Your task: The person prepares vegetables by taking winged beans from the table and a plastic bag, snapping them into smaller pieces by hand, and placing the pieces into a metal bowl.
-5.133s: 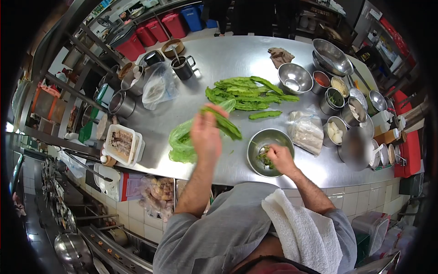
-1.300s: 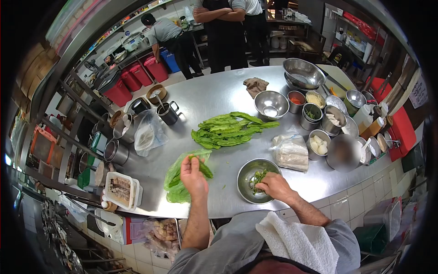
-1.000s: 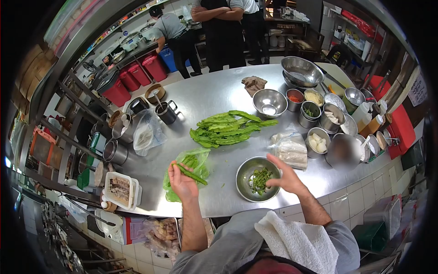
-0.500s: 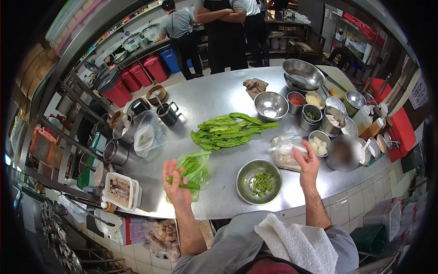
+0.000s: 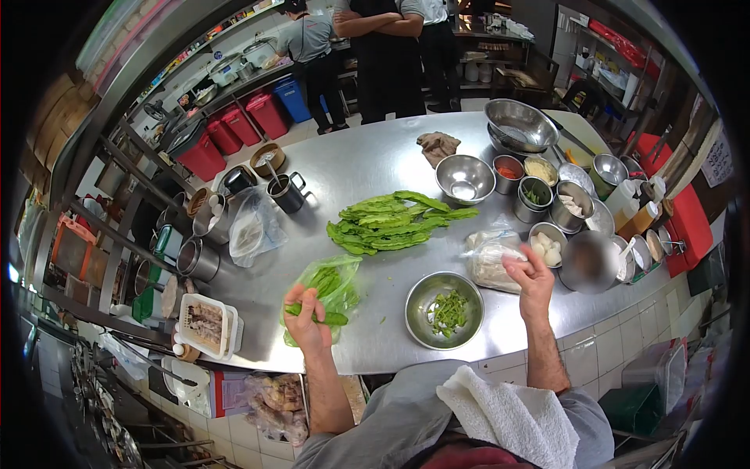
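While green pod (image 5: pixel 335 319) juts rightward from clasping left hand (image 5: pixel 312 330), right hand (image 5: pixel 533 286) hovers, fingers apart.

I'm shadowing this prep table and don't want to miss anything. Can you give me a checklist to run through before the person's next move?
1. Left hand holds a green pod: ok.
2. Right hand is empty: cannot tell; its curled fingers could hide something small.
3. Right hand is over the steel bowl: not ok; it is raised off to the bowl's right.
4. Bowl is upright with room left: ok; green pieces cover only part of its bottom.
5. More pods available: ok; a green pile lies farther back on the table.
6. Table free of scraps: not ok; a small green bit lies left of the bowl.
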The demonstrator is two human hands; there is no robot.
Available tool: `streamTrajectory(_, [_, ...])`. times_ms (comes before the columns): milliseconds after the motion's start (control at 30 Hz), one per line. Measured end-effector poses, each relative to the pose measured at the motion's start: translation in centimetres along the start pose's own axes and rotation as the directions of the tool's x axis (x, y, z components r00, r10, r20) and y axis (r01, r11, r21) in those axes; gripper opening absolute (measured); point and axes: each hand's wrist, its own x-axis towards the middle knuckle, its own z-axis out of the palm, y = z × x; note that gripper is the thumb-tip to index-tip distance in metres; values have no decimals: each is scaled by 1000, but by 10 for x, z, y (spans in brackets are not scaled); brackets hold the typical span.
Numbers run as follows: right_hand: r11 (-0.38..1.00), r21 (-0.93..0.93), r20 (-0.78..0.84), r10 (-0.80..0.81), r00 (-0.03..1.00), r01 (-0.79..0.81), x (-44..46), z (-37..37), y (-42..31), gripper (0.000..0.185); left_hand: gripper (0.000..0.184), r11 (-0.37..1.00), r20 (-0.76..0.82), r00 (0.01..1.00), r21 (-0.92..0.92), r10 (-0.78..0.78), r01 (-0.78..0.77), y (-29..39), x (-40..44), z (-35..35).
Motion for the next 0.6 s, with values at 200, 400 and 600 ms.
streamTrajectory(200, [999,9,66,-40,997,39,-17,30,-32,78,33,1000,47,999,0,-25,25,8,-14,38])
streamTrajectory(400, [996,31,35,82,996,-83,-9,31,-13,63,28,984,113,983,-89,-141,152,-5,-6,11])
streamTrajectory(600, [987,-102,308,149,940,-123,-8,25,-3,40,36,897,180,964,-366,-194,248,-9,-7,26])
